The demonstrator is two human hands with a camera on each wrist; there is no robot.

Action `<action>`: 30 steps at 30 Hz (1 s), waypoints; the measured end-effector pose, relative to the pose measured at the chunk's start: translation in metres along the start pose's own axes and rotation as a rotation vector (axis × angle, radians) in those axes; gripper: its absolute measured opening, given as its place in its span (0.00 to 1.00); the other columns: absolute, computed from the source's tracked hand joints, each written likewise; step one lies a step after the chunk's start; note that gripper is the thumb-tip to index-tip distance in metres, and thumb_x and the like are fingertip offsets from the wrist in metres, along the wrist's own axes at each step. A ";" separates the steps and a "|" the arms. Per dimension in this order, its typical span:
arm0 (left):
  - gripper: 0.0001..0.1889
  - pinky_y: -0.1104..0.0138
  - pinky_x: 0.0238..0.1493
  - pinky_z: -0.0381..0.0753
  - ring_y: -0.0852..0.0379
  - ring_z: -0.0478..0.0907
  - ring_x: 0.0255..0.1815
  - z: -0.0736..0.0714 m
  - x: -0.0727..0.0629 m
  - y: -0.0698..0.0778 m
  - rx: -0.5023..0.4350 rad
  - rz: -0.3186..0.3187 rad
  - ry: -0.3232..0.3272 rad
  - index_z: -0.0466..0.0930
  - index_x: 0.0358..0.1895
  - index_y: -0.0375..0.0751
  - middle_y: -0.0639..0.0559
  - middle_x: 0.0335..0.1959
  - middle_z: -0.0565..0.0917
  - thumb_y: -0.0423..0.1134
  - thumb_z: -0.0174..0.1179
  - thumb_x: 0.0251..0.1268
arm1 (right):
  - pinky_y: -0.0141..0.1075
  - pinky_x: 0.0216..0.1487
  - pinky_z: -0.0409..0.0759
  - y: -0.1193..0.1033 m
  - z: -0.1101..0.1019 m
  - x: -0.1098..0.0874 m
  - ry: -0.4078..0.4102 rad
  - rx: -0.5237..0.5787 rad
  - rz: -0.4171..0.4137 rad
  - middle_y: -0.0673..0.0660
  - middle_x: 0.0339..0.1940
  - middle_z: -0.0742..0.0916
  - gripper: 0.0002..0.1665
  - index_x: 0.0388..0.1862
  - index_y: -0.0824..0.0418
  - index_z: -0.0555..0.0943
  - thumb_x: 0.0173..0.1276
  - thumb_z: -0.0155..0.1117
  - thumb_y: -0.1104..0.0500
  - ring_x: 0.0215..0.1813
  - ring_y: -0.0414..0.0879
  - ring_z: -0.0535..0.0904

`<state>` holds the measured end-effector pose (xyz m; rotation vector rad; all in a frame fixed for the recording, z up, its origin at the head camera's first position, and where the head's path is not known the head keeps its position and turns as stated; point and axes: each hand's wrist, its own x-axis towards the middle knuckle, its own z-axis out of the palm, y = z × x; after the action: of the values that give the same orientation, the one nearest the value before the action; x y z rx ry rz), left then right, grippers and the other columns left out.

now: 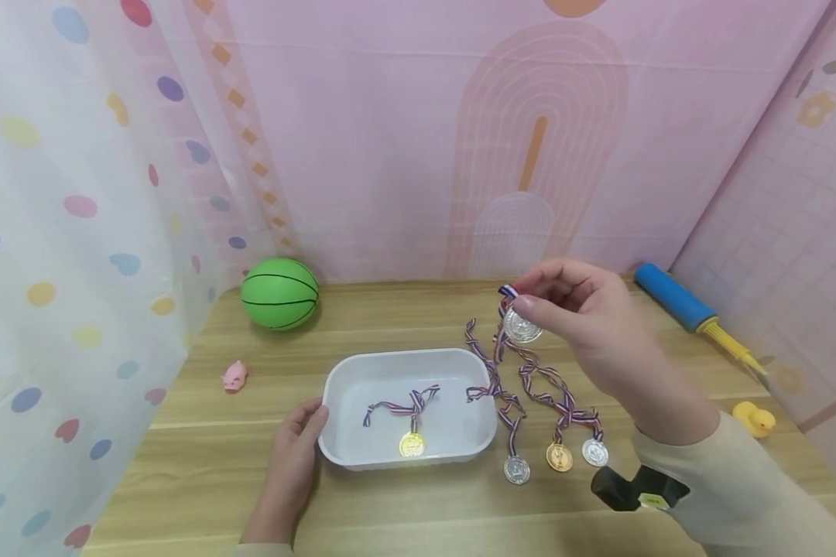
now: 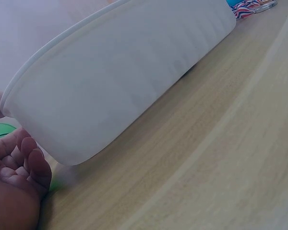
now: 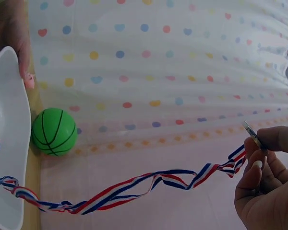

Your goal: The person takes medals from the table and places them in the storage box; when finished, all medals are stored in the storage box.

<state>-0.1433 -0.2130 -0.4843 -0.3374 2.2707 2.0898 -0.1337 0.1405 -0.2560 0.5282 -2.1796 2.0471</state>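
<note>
My right hand (image 1: 578,309) pinches a silver medal (image 1: 522,325) between thumb and fingers, raised above the table's back right. Its striped red, white and blue ribbon (image 3: 153,179) trails from the fingers towards the white plastic basin (image 1: 407,355). At the basin's left end rests my left hand (image 1: 296,441), the thumb at the rim and the other fingers loosely bent beside the outer wall. Inside the basin lies a gold medal (image 1: 412,444) with a knotted ribbon (image 1: 416,402). To its right are a silver medal (image 1: 516,469), a gold-coloured medal (image 1: 560,457) and another silver medal (image 1: 595,452), their ribbons tangled together.
A green ball (image 1: 279,294) sits at the back left, with a small pink pig (image 1: 234,377) nearer. On the right lie a blue and yellow pump-like toy (image 1: 676,298) and a yellow duck (image 1: 754,419). Patterned curtains (image 1: 362,155) surround the wooden table (image 1: 460,510).
</note>
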 end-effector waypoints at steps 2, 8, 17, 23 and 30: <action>0.28 0.82 0.49 0.73 0.51 0.68 0.63 0.000 0.001 -0.001 0.004 -0.002 0.000 0.66 0.64 0.32 0.40 0.64 0.71 0.52 0.51 0.73 | 0.30 0.34 0.76 0.006 0.001 0.001 -0.020 -0.020 0.037 0.56 0.37 0.86 0.08 0.42 0.65 0.81 0.64 0.66 0.65 0.36 0.47 0.76; 0.27 0.81 0.49 0.74 0.51 0.69 0.62 0.002 0.000 -0.003 -0.006 -0.005 -0.002 0.66 0.64 0.32 0.41 0.64 0.71 0.51 0.51 0.73 | 0.30 0.28 0.73 0.027 0.005 0.004 -0.073 -0.105 0.138 0.56 0.39 0.84 0.12 0.44 0.62 0.81 0.64 0.68 0.60 0.33 0.45 0.73; 0.26 0.82 0.48 0.73 0.50 0.69 0.62 0.002 -0.001 -0.001 0.007 -0.007 0.004 0.66 0.64 0.32 0.40 0.63 0.71 0.49 0.51 0.73 | 0.30 0.31 0.75 0.050 0.010 0.015 -0.109 -0.144 0.190 0.56 0.40 0.85 0.14 0.45 0.62 0.81 0.63 0.69 0.59 0.36 0.45 0.76; 0.27 0.82 0.48 0.73 0.50 0.69 0.63 0.001 -0.002 0.001 0.016 -0.010 -0.001 0.67 0.64 0.33 0.41 0.64 0.71 0.51 0.51 0.73 | 0.31 0.37 0.78 0.067 0.023 0.027 -0.105 -0.162 0.190 0.56 0.40 0.85 0.13 0.45 0.63 0.81 0.62 0.69 0.59 0.39 0.47 0.79; 0.27 0.81 0.49 0.74 0.51 0.69 0.62 0.002 -0.003 0.000 0.016 -0.016 0.000 0.67 0.64 0.34 0.42 0.63 0.72 0.52 0.51 0.72 | 0.31 0.36 0.79 0.084 0.046 0.038 -0.117 -0.133 0.183 0.57 0.38 0.86 0.12 0.43 0.66 0.81 0.62 0.69 0.64 0.38 0.47 0.79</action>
<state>-0.1406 -0.2109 -0.4844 -0.3541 2.2757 2.0631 -0.1890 0.0909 -0.3275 0.4600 -2.4971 1.9822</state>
